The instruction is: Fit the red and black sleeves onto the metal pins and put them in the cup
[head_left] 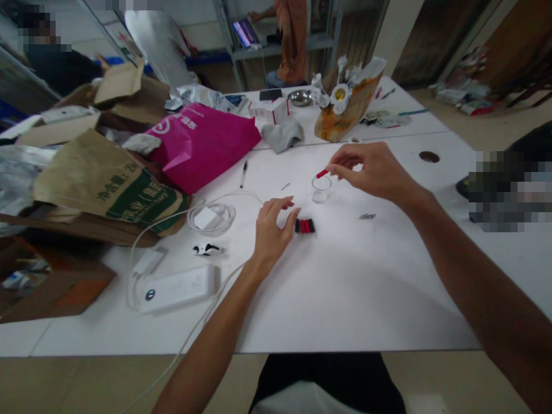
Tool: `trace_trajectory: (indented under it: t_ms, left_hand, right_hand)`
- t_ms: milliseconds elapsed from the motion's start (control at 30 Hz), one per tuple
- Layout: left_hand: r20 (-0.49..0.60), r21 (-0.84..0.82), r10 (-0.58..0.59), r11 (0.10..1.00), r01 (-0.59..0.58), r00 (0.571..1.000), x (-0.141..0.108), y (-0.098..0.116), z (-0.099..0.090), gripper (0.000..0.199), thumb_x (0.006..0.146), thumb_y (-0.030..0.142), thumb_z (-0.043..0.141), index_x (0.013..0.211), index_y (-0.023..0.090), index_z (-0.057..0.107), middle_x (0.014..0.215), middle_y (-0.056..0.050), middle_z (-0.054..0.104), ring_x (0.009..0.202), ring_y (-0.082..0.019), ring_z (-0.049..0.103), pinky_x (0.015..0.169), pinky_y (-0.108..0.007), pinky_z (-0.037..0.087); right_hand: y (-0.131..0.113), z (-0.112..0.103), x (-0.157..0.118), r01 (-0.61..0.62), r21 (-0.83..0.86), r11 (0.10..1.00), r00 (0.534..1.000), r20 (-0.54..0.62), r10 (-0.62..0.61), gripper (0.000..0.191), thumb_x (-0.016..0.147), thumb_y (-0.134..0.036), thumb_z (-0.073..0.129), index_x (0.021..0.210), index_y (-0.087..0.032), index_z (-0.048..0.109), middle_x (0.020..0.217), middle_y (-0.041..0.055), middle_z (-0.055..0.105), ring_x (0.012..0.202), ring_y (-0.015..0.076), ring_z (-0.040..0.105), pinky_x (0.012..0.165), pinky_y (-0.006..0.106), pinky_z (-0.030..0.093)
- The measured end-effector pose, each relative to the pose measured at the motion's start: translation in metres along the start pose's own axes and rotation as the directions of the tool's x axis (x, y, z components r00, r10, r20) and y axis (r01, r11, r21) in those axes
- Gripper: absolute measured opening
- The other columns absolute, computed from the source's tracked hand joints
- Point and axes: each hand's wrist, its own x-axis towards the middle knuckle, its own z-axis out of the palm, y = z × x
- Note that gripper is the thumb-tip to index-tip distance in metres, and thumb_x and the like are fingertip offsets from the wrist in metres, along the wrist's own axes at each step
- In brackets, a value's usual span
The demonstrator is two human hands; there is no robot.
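My right hand [362,167] pinches a small red stick [322,173] at the rim of a clear cup [320,192]. The cup stands upright on the white table. My left hand [275,223] hovers or rests low over the table, thumb and fingers apart, with nothing visible between them. Right beside its thumb lies a short row of red and black cylinders [305,226]. To the right of the cup is a little cluster of small metallic pieces [367,217]. A thin grey piece [285,186] lies left of the cup.
A white power bank [179,289], a coiled cable [211,218] and a pen [244,174] lie to the left. Behind them are a pink bag [207,141], a paper sack [107,178] and cardboard boxes. A brown bag [340,118] stands at the back. Several people are beyond the table.
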Motion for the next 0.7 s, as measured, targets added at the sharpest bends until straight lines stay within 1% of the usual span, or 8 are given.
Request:
trace_trajectory:
  t_ms: [67,167,300,400,467,533,600,700]
  left_hand:
    - [0.003,0.019,-0.025,1.000,0.025,1.000,0.002,-0.004,-0.004,0.018,0.110,0.025,0.080,0.128,0.022,0.078,0.111,-0.007,0.085,0.105,-0.024,0.078,0.101,-0.043,0.060]
    - [0.010,0.036,-0.042,0.998,0.042,0.999,0.003,-0.007,-0.007,0.014,0.112,0.025,0.077,0.126,0.022,0.078,0.109,-0.007,0.085,0.105,-0.025,0.077,0.101,-0.043,0.060]
    - [0.027,0.063,-0.042,0.997,0.040,0.999,0.002,-0.007,-0.007,0.013,0.113,0.026,0.076,0.125,0.023,0.078,0.109,-0.007,0.084,0.105,-0.025,0.077,0.102,-0.043,0.059]
    - [0.039,0.073,-0.027,0.997,0.024,0.999,0.002,-0.005,-0.006,0.012,0.113,0.025,0.076,0.125,0.022,0.078,0.108,-0.006,0.084,0.105,-0.024,0.076,0.103,-0.043,0.058]
    - [0.043,0.077,-0.016,0.997,0.013,0.999,0.002,-0.004,-0.005,0.012,0.113,0.025,0.076,0.124,0.021,0.078,0.109,-0.006,0.084,0.105,-0.024,0.076,0.102,-0.042,0.058]
    - [0.048,0.084,-0.008,0.996,0.004,0.999,0.002,-0.003,-0.004,0.012,0.113,0.026,0.076,0.124,0.022,0.078,0.109,-0.006,0.085,0.105,-0.024,0.077,0.101,-0.042,0.058]
    - [0.056,0.095,-0.005,0.995,0.000,0.998,0.002,-0.002,-0.004,0.012,0.114,0.028,0.076,0.124,0.022,0.078,0.108,-0.006,0.085,0.105,-0.024,0.077,0.101,-0.042,0.058]
    - [0.065,0.099,-0.006,0.995,0.000,0.998,0.002,-0.001,-0.003,0.013,0.115,0.031,0.075,0.123,0.023,0.079,0.108,-0.006,0.085,0.104,-0.024,0.077,0.101,-0.043,0.059]
  right_hand:
    - [0.009,-0.004,0.019,0.022,-0.154,0.988,0.993,0.117,-0.004,0.027,0.100,-0.050,0.083,0.095,-0.024,0.088,0.089,0.0086,0.086,0.080,0.0274,0.076,0.080,0.042,0.058]
    - [0.017,0.000,0.036,0.086,-0.330,0.940,0.959,0.282,0.011,0.022,0.099,-0.038,0.076,0.097,-0.021,0.090,0.091,0.0094,0.087,0.081,0.0267,0.076,0.080,0.040,0.052]
    - [0.021,0.008,0.042,0.152,-0.403,0.902,0.905,0.424,0.037,0.024,0.101,-0.034,0.071,0.102,-0.024,0.093,0.097,0.0084,0.089,0.087,0.0276,0.076,0.087,0.041,0.049]
    - [0.020,0.012,0.040,0.179,-0.417,0.891,0.866,0.497,0.058,0.024,0.103,-0.030,0.070,0.105,-0.025,0.093,0.103,0.0092,0.089,0.091,0.0285,0.076,0.086,0.040,0.049]
    - [0.020,0.013,0.039,0.189,-0.424,0.886,0.849,0.524,0.070,0.025,0.104,-0.027,0.069,0.107,-0.025,0.093,0.106,0.0093,0.090,0.093,0.0285,0.076,0.084,0.039,0.048]
    - [0.020,0.014,0.037,0.186,-0.419,0.888,0.849,0.524,0.069,0.024,0.104,-0.029,0.070,0.108,-0.027,0.093,0.107,0.0085,0.090,0.094,0.0286,0.076,0.082,0.039,0.048]
    - [0.023,0.016,0.035,0.170,-0.388,0.906,0.869,0.493,0.048,0.019,0.102,-0.033,0.075,0.105,-0.028,0.093,0.104,0.0077,0.089,0.095,0.0295,0.076,0.082,0.040,0.048]
    - [0.029,0.019,0.032,0.141,-0.295,0.945,0.911,0.412,-0.007,0.012,0.096,-0.039,0.085,0.097,-0.031,0.093,0.095,0.0066,0.087,0.097,0.0321,0.075,0.084,0.042,0.050]
